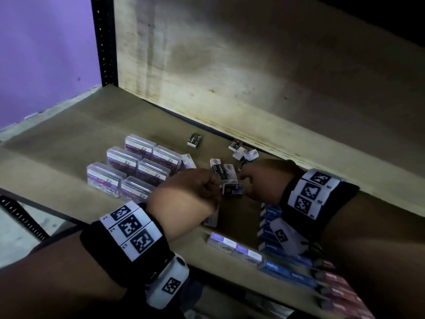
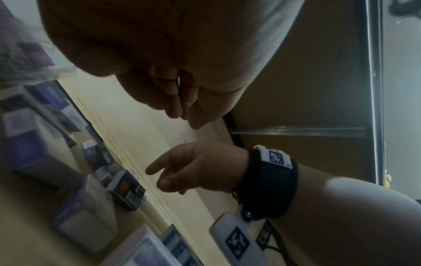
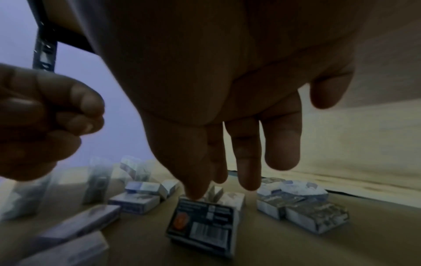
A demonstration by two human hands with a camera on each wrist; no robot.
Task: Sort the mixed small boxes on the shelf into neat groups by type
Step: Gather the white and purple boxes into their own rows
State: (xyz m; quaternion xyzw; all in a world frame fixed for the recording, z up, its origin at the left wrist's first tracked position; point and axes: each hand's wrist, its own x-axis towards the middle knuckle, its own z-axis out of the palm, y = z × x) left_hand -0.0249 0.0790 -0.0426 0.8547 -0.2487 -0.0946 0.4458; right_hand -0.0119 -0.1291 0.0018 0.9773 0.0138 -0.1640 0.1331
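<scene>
A small black box [image 1: 232, 189] with a barcode lies on the brown shelf [image 1: 69, 139] between my two hands. My right hand [image 1: 253, 180] hangs over it with straight fingers [image 3: 246, 162]; one fingertip touches the top edge of the black box [image 3: 202, 221]. My left hand [image 1: 190, 192] hovers just left of it, curled into a fist [image 3: 45, 122], and I see nothing in it. Several clear paper-clip cases [image 1: 128, 166] stand grouped at the left. Mixed white-purple and black small boxes [image 1: 241, 153] lie scattered behind my hands.
Another black staples box [image 1: 194, 139] lies alone near the wooden back panel [image 1: 230, 65]. Blue staples boxes [image 1: 271, 222] and white-purple boxes [image 1: 234, 246] line the shelf's front edge on the right. A black upright post [image 1: 103, 40] stands at the back left.
</scene>
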